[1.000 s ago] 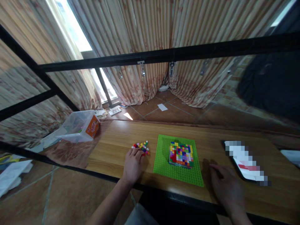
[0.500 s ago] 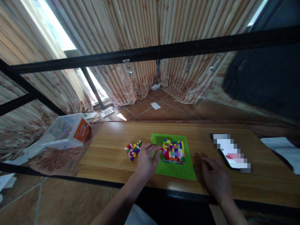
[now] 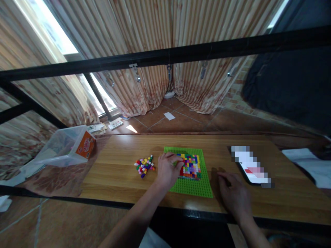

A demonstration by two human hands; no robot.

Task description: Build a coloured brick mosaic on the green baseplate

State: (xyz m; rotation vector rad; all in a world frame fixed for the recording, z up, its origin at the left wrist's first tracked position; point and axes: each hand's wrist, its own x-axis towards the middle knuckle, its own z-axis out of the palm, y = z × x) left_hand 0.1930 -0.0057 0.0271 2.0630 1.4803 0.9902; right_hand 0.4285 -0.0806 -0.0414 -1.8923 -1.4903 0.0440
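My left hand [image 3: 167, 169] is over the left part of a block of small multicoloured building bricks [image 3: 191, 167], with thumb and forefinger pinched together. A bit of red shows at the fingertips, which looks like a small red brick [image 3: 183, 159]. Beneath the block lies a green studded baseplate [image 3: 207, 186], partly covered by that hand. To the left is a loose pile of small coloured bricks [image 3: 143, 166]. My right hand [image 3: 234, 194] rests on the table beside the baseplate's right edge, fingers curled in, with nothing visible in them.
On the wooden table [image 3: 108, 172] a phone [image 3: 249, 167] lies to the right, its screen blurred out. White paper or cloth [image 3: 300, 162] is at the far right. A clear plastic box [image 3: 68, 144] with an orange label stands left of the table. A black bar [image 3: 155, 58] crosses beyond.
My left hand has moved right, away from the loose pile and over the brick block's left part. The right hand stays beside the baseplate. The view has shifted slightly.
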